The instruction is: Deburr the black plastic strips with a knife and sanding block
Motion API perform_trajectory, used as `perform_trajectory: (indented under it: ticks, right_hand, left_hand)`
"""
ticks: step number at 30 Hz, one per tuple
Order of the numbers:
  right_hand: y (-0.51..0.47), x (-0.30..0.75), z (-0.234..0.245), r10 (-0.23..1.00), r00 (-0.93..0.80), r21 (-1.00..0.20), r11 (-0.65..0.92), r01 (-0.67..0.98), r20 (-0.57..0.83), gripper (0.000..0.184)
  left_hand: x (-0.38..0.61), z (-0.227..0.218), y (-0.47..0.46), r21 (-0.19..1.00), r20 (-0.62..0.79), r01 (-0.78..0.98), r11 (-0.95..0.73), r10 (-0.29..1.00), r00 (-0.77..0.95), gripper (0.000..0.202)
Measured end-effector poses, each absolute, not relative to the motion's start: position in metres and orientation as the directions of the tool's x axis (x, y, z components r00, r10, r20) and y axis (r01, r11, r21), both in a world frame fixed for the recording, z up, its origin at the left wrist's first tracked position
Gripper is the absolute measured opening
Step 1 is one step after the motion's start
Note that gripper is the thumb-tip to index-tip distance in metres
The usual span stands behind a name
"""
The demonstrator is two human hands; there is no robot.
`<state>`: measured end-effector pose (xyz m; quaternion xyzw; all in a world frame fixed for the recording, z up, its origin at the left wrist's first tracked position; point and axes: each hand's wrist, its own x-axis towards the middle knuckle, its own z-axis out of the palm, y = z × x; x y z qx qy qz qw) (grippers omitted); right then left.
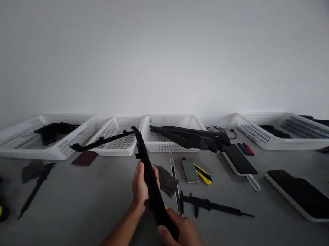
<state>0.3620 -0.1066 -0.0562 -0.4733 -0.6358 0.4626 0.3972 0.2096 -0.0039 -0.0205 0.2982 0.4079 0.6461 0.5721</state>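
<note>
Black part (pixel 150 176); knife (pixel 204 174), calipers (pixel 213 205) nearby.

Black part (pixel 153 181), white perforated baskets (pixel 163 147), grey table (pixel 93 200), yellow-and-black cutter (pixel 205 175), dark-red sheet (pixel 84 158)

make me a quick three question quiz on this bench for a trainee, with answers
1. True or false: the left hand and the right hand both grip the long black part.
2. Multiple choice: which colours show on the cutter's handle?
A) red and white
B) yellow and black
C) blue and white
3. Count: how many white baskets can be seen along the wall?

Key: 1. True. 2. B. 3. Four.
</note>
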Motion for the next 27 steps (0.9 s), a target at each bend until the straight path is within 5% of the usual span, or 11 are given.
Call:
perform_trajectory:
  ticks: [4, 8, 14, 17, 20, 23, 27]
  right_hand:
    - [-0.085, 0.347, -0.041, 0.975, -0.217, -0.985, 0.087, 0.152, 0.052, 0.06]
    - [-0.071, 0.351, -0.027, 0.976, -0.205, -0.952, 0.132, 0.276, 0.075, 0.063]
    - [-0.069, 0.342, -0.048, 0.974, -0.194, -0.737, 0.215, 0.641, 0.115, 0.017]
    - [-0.07, 0.333, -0.06, 0.965, -0.253, -0.653, 0.234, 0.72, 0.067, 0.025]
    - [-0.068, 0.344, -0.061, 0.979, -0.202, -0.828, 0.137, 0.544, 0.03, 0.019]
    - [-0.07, 0.374, -0.055, 0.994, -0.1, -0.988, -0.035, 0.149, -0.05, 0.044]
    - [-0.081, 0.404, -0.053, 0.99, -0.08, -0.931, -0.14, -0.338, -0.12, 0.056]
  left_hand:
    - [0.215, -0.02, -0.01, 0.884, -0.048, -0.467, 0.0, 0.995, -0.091, 0.066]
    - [0.217, -0.014, -0.015, 0.94, 0.075, -0.331, -0.078, 0.997, -0.021, 0.065]
    - [0.2, -0.001, -0.008, 0.908, 0.047, -0.394, -0.143, 0.969, -0.243, 0.066]
    - [0.192, 0.006, -0.004, 0.87, 0.009, -0.46, -0.177, 0.939, -0.344, 0.067]
    - [0.188, 0.011, -0.004, 0.849, -0.003, -0.492, -0.193, 0.929, -0.37, 0.072]
    - [0.191, 0.009, -0.006, 0.827, -0.023, -0.534, -0.178, 0.937, -0.348, 0.072]
    - [0.2, 0.0, -0.007, 0.819, -0.041, -0.565, -0.095, 0.974, -0.223, 0.074]
